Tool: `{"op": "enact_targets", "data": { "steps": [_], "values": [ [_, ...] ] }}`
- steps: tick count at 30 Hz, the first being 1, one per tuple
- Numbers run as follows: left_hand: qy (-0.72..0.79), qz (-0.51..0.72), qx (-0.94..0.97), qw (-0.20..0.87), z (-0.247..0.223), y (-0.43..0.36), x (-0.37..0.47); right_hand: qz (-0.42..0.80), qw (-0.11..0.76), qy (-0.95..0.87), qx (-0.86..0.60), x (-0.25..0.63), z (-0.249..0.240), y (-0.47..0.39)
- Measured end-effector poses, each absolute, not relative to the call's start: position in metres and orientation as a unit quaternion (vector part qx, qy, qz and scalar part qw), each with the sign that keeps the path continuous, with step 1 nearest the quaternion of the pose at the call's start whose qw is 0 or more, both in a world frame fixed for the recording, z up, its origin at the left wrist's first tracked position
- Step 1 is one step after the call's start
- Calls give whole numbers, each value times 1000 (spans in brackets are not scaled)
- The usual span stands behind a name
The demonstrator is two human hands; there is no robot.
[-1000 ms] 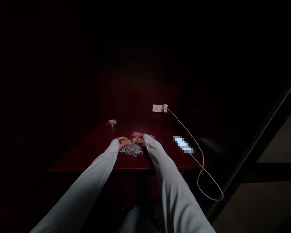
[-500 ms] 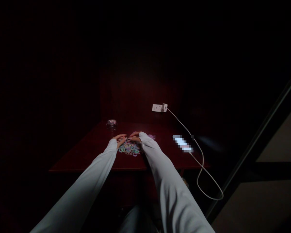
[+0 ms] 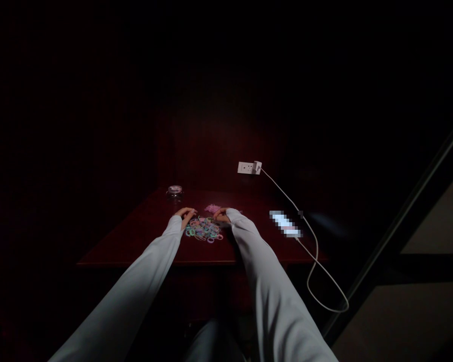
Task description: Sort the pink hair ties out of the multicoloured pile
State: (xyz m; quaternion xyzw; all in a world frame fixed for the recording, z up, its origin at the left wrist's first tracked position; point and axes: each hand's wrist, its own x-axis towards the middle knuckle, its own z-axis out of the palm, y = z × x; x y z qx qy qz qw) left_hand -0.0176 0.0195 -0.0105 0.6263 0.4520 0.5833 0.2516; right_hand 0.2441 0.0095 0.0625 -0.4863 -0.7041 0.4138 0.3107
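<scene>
A loose pile of small multicoloured elastic hair ties lies near the middle of the dark red table. At its left edge is my left hand, fingers stretched forward and thumb apart, with nothing visible in it. My right hand is over the pile's right side, its fingers curled inward and close together. Whatever those fingers may hold is too small and dark to make out. Just beyond them sits a smaller heap of pink hair ties. My right wrist and sleeve mostly cover another patch of ties.
A clear lidded jar stands at the back left. On the right lies a lit phone, its screen blurred. A white cable runs from it, hanging past the table edge, to a charger in the wall socket.
My hands have drawn apart: the right moved rightward, while the left stayed nearly in place. The pink heap and more of the multicoloured pile now show between them.
</scene>
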Motion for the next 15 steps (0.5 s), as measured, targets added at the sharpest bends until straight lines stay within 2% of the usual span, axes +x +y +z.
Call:
{"op": "enact_targets", "data": {
  "steps": [4,8,15],
  "values": [
    [458,580,634,230,-13,21,-19,400,272,-713,-508,259,59,10],
    [468,571,644,200,-12,21,-19,413,267,-718,-493,260,55,13],
    [480,581,626,200,0,7,-8,405,232,-746,-475,251,55,17]
  ]
}}
